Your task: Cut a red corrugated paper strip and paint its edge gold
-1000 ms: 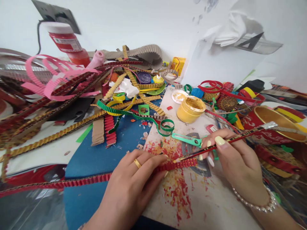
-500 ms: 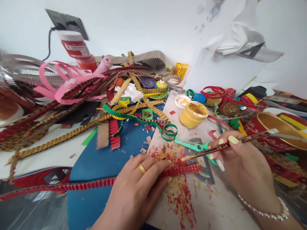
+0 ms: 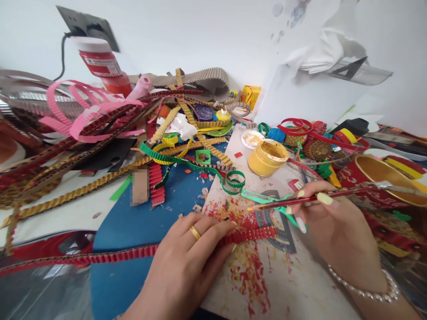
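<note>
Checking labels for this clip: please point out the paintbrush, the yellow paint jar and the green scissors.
Paintbrush (image 3: 302,200): head view, on the handle.
Yellow paint jar (image 3: 263,164): head view, front wall.
Green scissors (image 3: 255,196): head view, blade part.

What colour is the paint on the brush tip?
Yellow on the brush tip, seen in the head view.

The strip (image 3: 260,234) is running left to right over the mat (image 3: 113,218) and board (image 3: 313,262). Behind it, the scissors (image 3: 263,198) are resting on the board. The pot (image 3: 265,164) is standing behind the scissors; the lid (image 3: 251,138) is lying behind-left of the pot. The can (image 3: 353,186) is sitting right of the pot. Far left, two bottles (image 3: 100,62) are standing stacked before the wall (image 3: 187,35).
</note>
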`<state>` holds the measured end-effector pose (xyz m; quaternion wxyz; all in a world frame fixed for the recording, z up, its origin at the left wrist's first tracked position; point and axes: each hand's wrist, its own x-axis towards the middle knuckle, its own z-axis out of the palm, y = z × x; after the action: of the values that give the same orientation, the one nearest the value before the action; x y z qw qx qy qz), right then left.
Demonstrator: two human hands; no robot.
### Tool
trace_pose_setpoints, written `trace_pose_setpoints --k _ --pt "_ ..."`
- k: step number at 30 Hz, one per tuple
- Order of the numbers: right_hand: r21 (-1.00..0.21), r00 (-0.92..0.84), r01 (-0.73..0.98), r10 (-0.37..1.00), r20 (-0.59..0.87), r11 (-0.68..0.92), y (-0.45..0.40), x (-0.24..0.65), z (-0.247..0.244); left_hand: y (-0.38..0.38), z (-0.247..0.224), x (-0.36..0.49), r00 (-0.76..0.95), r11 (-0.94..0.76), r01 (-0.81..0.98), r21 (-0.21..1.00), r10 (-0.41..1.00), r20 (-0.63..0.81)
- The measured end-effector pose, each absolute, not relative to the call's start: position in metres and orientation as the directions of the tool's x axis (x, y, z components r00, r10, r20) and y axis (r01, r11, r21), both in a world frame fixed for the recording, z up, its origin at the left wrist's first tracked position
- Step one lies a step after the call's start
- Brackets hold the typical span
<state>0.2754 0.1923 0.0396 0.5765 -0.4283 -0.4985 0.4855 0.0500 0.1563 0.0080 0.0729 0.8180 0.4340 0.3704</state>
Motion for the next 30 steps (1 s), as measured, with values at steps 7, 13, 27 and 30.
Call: trace_pose_setpoints --k 7,13,27,30 --pt "-0.986 -0.02 0.051 0.987 0.16 0.16 0.1867 0.2771 0.0336 0.1555 0.0081 0.0491 0.356 -0.616 0.648 0.448 0.765 0.537" --pt "-0.961 -0.093 0.213 0.983 0.159 0.175 0.1872 0.2788 0.0302 0.155 0.008 0.0491 0.358 -0.609 0.641 0.467 0.775 0.52" --pt "-0.928 -0.113 0.316 0.979 0.171 0.199 0.1853 0.275 0.034 0.1548 0.0075 0.0484 0.364 -0.612 0.638 0.467 0.774 0.519" --pt "-0.925 -0.119 0.325 0.979 0.166 0.196 0.1859 0.2741 0.0351 0.155 0.0071 0.0484 0.365 -0.611 0.645 0.459 0.774 0.517"
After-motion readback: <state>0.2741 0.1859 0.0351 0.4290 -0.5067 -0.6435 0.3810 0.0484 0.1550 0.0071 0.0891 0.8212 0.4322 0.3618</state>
